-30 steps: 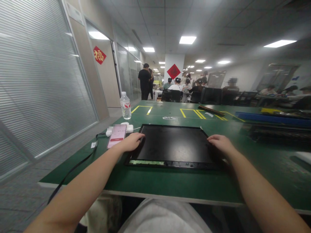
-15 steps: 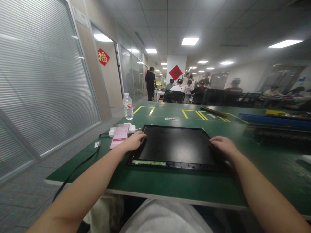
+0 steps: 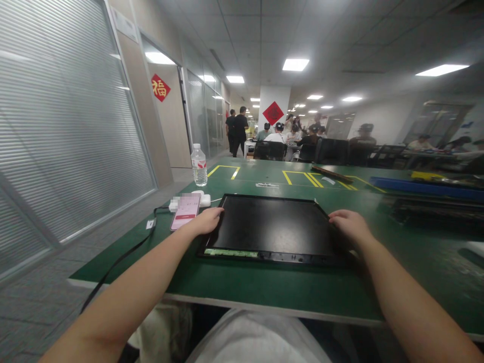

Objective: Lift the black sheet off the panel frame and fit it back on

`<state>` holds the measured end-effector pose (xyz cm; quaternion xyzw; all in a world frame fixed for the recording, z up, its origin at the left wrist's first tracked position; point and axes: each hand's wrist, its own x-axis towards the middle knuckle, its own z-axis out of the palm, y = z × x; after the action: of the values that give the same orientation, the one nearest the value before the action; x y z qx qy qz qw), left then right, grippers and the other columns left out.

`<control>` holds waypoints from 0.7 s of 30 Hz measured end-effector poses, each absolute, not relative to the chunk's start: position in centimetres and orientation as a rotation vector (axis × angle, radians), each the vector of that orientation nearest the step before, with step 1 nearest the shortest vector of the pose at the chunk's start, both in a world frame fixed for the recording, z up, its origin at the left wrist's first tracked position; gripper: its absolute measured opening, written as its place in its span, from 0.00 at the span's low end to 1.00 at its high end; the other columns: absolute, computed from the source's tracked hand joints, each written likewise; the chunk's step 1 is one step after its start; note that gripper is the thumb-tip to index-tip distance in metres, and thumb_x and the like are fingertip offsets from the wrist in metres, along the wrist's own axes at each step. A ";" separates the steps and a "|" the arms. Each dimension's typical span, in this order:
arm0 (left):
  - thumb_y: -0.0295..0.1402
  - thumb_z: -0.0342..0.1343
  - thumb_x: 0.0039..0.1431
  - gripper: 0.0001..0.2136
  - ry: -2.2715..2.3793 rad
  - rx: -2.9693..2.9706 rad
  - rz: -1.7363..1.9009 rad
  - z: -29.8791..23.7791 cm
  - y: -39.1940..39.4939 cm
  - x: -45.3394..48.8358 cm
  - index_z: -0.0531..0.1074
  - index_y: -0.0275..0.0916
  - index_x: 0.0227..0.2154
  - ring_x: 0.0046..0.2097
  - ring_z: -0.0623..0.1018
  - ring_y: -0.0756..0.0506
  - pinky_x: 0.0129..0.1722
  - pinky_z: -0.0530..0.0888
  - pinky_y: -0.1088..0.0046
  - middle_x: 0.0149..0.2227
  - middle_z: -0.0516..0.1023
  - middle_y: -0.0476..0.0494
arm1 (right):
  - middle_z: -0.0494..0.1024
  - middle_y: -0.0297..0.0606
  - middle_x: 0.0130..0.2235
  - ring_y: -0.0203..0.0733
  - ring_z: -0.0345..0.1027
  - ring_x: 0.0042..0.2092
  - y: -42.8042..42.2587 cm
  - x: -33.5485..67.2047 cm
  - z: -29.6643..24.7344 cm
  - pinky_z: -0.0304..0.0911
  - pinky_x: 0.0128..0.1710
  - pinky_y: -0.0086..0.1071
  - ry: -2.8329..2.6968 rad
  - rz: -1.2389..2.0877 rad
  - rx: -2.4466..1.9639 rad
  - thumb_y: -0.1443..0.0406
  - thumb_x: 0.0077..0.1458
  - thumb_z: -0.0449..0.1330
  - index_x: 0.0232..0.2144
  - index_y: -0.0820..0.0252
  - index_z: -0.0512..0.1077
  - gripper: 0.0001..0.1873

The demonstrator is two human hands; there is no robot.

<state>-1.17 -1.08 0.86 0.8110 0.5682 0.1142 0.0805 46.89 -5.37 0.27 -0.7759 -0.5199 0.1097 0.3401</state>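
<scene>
A black display panel (image 3: 278, 222), its screen dark and facing up, lies on the green table in front of me. A green circuit strip (image 3: 231, 253) runs along the left part of its near edge. My left hand (image 3: 209, 220) holds the panel's left rim, fingers closed at the edge. On the opposite side, my right hand (image 3: 350, 225) grips the right rim with its fingers bent together. The undersides of both grips are hidden.
Left of the panel lie a phone (image 3: 186, 212), a white charger piece (image 3: 204, 199) and a black cable (image 3: 126, 257). A water bottle (image 3: 199, 165) stands behind them. Long strips, one blue (image 3: 427, 186), lie at the right. People (image 3: 240, 132) are in the background.
Both hands have shifted slightly outward along the panel's side rims, the left fingers coming off the screen face. The panel has barely moved. Two people in the background now show apart.
</scene>
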 end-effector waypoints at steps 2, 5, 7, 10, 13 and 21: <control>0.27 0.43 0.62 0.23 1.701 2.413 0.353 1.0 -1.2 -1.2 0.68 0.33 0.58 0.62 0.69 0.42 0.62 0.63 0.68 0.61 0.70 0.35 | 0.82 0.40 0.34 0.44 0.73 0.35 -5.3 47.1 0.2 0.64 0.36 0.32 -1.349 0.267 -2.034 0.65 0.44 0.59 0.33 0.57 0.81 0.13; 0.26 0.44 0.61 0.22 1.685 2.412 0.380 1.1 -1.4 -1.2 0.69 0.34 0.57 0.61 0.71 0.41 0.61 0.64 0.67 0.60 0.72 0.36 | 0.82 0.40 0.36 0.45 0.74 0.37 -5.2 47.4 0.1 0.65 0.36 0.33 -1.374 0.302 -2.075 0.66 0.45 0.59 0.33 0.56 0.82 0.14; 0.26 0.44 0.61 0.21 1.672 2.420 0.385 1.2 -1.4 -1.2 0.71 0.33 0.55 0.60 0.72 0.40 0.60 0.65 0.67 0.59 0.73 0.34 | 0.83 0.39 0.37 0.45 0.74 0.38 -5.0 47.6 -0.1 0.65 0.37 0.32 -1.402 0.327 -2.099 0.66 0.45 0.59 0.33 0.56 0.82 0.14; 0.26 0.44 0.60 0.20 1.665 2.418 0.405 1.3 -1.5 -1.2 0.73 0.34 0.52 0.58 0.74 0.39 0.59 0.67 0.66 0.57 0.75 0.35 | 0.83 0.39 0.36 0.46 0.75 0.38 -4.6 47.9 -0.7 0.66 0.38 0.32 -1.438 0.368 -2.110 0.66 0.45 0.59 0.33 0.56 0.83 0.14; 0.25 0.45 0.59 0.20 1.674 2.405 0.417 1.3 -1.5 -1.1 0.74 0.34 0.51 0.58 0.74 0.38 0.58 0.67 0.65 0.56 0.75 0.35 | 0.83 0.39 0.36 0.45 0.76 0.39 -4.2 48.3 -1.3 0.67 0.40 0.32 -1.474 0.401 -2.090 0.67 0.44 0.60 0.34 0.56 0.83 0.14; 0.25 0.44 0.60 0.20 1.697 2.433 0.351 1.2 -1.4 -1.0 0.74 0.32 0.52 0.57 0.75 0.39 0.57 0.67 0.68 0.56 0.75 0.33 | 0.82 0.43 0.37 0.48 0.76 0.41 -3.8 48.9 -2.0 0.67 0.43 0.33 -1.511 0.482 -2.044 0.72 0.38 0.61 0.37 0.59 0.82 0.20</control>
<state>-1.01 -1.40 1.24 0.8121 0.5664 0.1173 0.0772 48.88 -3.80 -2.01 -0.7600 -0.5616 0.1792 0.2736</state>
